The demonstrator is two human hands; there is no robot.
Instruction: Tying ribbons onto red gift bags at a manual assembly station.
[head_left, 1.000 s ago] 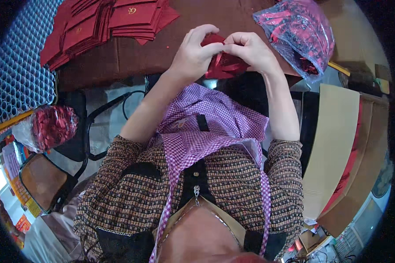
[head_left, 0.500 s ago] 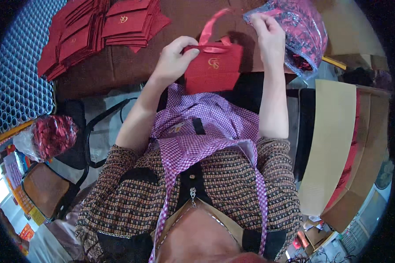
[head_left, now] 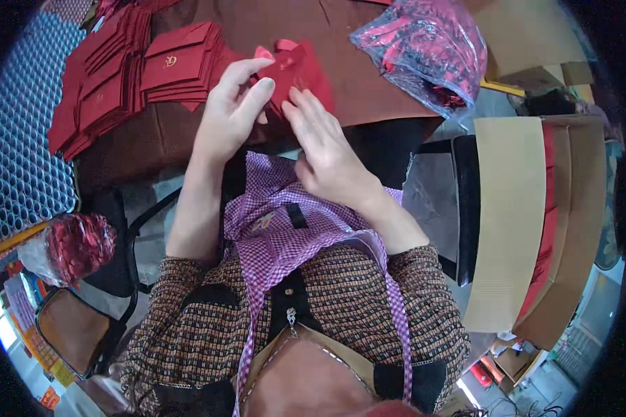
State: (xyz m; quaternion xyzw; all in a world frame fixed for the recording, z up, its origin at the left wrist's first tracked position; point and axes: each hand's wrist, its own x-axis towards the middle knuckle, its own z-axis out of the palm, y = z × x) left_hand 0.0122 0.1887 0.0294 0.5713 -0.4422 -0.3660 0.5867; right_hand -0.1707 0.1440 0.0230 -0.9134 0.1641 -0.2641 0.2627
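Note:
A small red paper gift bag with a gold mark lies tilted at the front of the brown-covered table. A pink ribbon shows at its top. My left hand is at the bag's left side, thumb and forefinger stretched out and apart near its edge. The flattened fingers of my right hand rest on the lower front of the bag, close together and extended. Part of the bag's left side and its bottom are covered by my hands.
Stacks of flat red bags spread over the table's left. On the right lies a clear plastic sack with pink and red contents. A cardboard box holding red items stands at right, a bagged red bundle at left.
My right hand has left the plastic sack and come down onto the gift bag. The bag has tilted, and its ribbon loop no longer stands up. My left thumb and forefinger have spread.

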